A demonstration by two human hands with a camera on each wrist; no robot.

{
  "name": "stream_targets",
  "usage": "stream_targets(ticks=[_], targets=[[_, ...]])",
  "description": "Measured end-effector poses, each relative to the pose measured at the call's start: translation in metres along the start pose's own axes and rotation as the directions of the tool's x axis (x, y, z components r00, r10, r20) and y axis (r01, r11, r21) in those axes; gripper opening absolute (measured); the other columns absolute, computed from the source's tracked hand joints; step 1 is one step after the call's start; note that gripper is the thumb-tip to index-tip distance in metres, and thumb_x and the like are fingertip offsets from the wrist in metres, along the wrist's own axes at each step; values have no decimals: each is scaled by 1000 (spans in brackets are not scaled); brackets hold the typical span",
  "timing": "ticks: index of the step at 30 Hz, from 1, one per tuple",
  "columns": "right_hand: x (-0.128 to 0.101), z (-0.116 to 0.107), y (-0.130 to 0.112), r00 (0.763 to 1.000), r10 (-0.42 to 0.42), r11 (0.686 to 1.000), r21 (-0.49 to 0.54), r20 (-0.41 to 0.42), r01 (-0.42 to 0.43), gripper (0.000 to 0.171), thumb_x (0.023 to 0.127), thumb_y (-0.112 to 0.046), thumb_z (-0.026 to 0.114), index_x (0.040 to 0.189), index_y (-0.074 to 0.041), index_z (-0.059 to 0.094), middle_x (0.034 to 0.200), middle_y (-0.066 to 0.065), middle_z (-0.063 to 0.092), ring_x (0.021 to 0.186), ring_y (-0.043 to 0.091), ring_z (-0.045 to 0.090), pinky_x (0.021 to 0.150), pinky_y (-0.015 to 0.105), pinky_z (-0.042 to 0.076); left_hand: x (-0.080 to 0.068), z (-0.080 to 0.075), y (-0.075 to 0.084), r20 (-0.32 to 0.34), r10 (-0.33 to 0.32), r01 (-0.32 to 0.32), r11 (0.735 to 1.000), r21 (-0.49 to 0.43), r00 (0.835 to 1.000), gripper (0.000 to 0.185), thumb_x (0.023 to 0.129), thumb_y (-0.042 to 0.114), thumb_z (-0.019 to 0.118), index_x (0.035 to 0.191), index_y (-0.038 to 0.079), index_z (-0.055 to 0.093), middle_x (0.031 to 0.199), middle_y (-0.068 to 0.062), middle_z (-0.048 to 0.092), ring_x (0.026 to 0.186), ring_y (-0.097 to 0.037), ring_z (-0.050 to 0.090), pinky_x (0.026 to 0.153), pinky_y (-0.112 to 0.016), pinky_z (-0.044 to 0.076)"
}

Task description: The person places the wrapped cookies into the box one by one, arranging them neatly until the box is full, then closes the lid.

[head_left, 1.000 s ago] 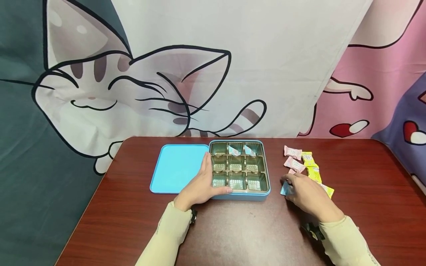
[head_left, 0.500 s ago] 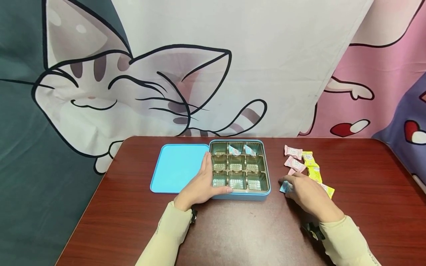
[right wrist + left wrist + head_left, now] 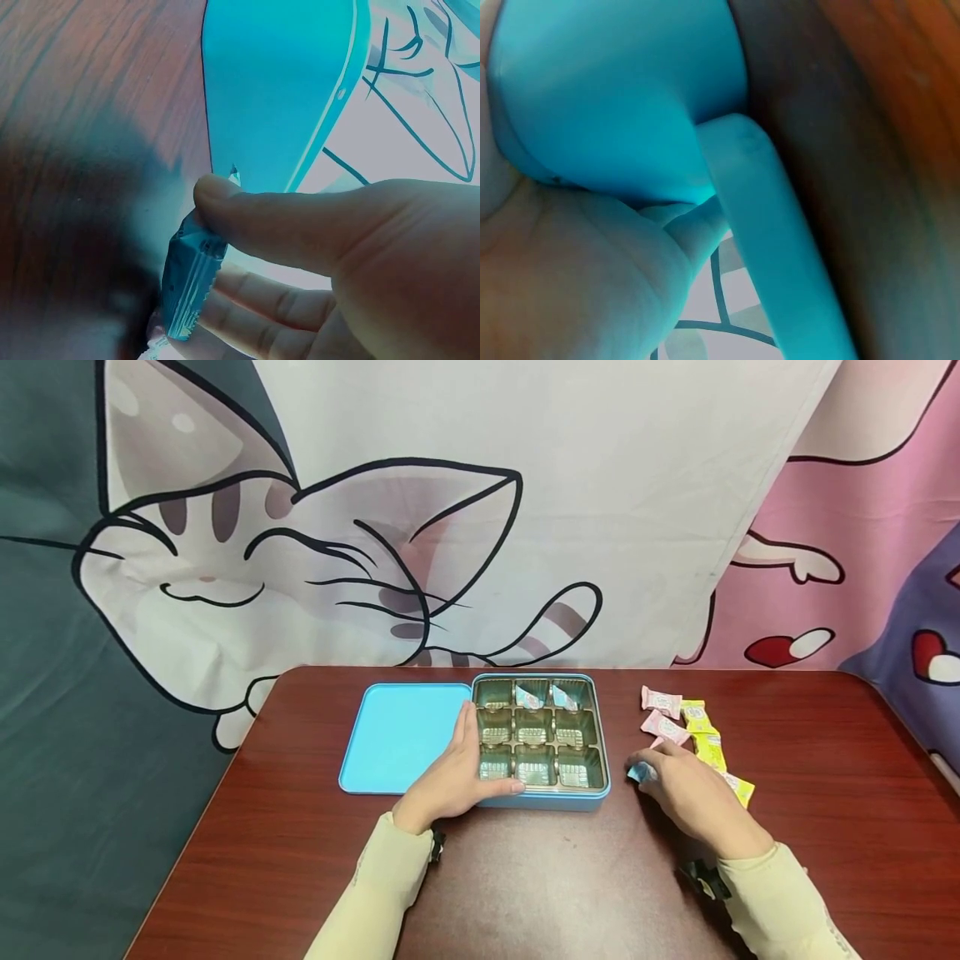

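A blue tin (image 3: 540, 804) with a gold tray of several compartments stands at the table's middle. Blue-and-white wrapped candies (image 3: 528, 697) sit in two compartments of its back row. My left hand (image 3: 450, 777) lies against the tin's left side, fingers straight, thumb along its front edge; the left wrist view shows the palm at the blue wall (image 3: 615, 97). To the right of the tin, my right hand (image 3: 693, 797) pinches a blue wrapped candy (image 3: 193, 270) between thumb and fingers, close over the table.
The blue lid (image 3: 408, 739) lies flat, left of the tin. Pink wrapped candies (image 3: 661, 702) and yellow wrapped candies (image 3: 708, 750) lie beyond and beside my right hand. A cat-print curtain (image 3: 465, 527) hangs behind the table's back edge.
My right hand's fingers have shifted slightly on the blue candy, which has moved a little to the left and back. The left hand and the tin hold still.
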State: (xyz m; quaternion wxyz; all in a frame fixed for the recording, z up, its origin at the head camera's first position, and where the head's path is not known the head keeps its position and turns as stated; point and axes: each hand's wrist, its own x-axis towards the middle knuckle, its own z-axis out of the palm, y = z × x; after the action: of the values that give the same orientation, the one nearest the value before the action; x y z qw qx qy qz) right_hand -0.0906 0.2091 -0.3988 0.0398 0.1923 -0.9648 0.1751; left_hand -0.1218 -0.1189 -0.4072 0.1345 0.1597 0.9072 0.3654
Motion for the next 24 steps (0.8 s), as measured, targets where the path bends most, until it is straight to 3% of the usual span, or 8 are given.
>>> stream_targets(ticks=[11,24], targets=[[3,-3,-3,999,-4,1000,4,-41,4,27,82,-1,79,107,-6,70,98,13,65,86,31,64,72,50,55,1,-1,1,3,-2,2,1000,1,1000,132,82,58,77,158,5,-17,165,-13,-22,152,-25,1,117,-44,28],[8,-3,-7,987,-42,999,3,-154,42,36,81,4,78,115,3,66,100,17,63,93,34,62,80,52,55,1,0,0,2,-3,3,1000,8,1000,132,82,59,77,158,5,-17,166,-14,-21,152,-24,-1,117,-44,28]])
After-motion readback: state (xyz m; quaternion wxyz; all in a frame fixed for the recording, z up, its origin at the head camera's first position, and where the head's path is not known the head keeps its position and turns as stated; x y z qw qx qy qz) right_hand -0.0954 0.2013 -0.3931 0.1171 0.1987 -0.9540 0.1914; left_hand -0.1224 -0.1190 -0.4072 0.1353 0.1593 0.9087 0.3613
